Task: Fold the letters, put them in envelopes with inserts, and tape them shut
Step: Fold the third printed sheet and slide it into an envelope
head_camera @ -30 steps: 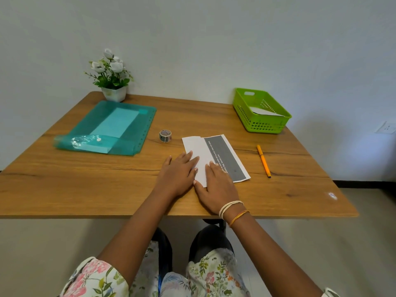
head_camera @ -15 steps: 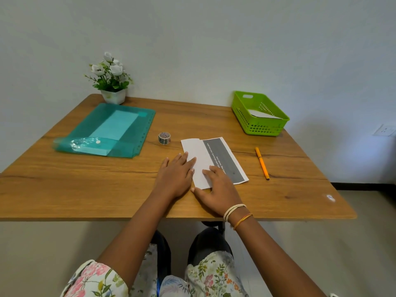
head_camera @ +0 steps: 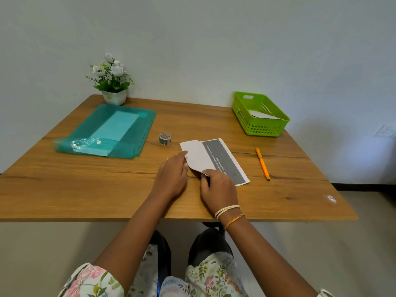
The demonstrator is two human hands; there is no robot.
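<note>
A partly folded letter (head_camera: 200, 156), white with a dark grey printed band, lies near the middle of the wooden table (head_camera: 85, 189). My right hand (head_camera: 218, 187) pinches the near left corner of its folded white flap and lifts it slightly. Beside it, my left hand (head_camera: 172, 175) rests flat, fingers straight, with fingertips touching the flap's left edge. A small roll of patterned tape (head_camera: 165, 138) stands just left of the letter's far end. The green plastic basket (head_camera: 260, 113) at the back right holds a white paper.
A teal plastic folder (head_camera: 107, 131) with a light sheet inside lies at the left. An orange pen (head_camera: 263, 163) lies right of the letter. A white pot of artificial flowers (head_camera: 112, 82) stands at the back left by the wall.
My right hand went from pressing flat on the letter to pinching and raising the flap's near corner. My left hand slid slightly toward the flap's left edge.
</note>
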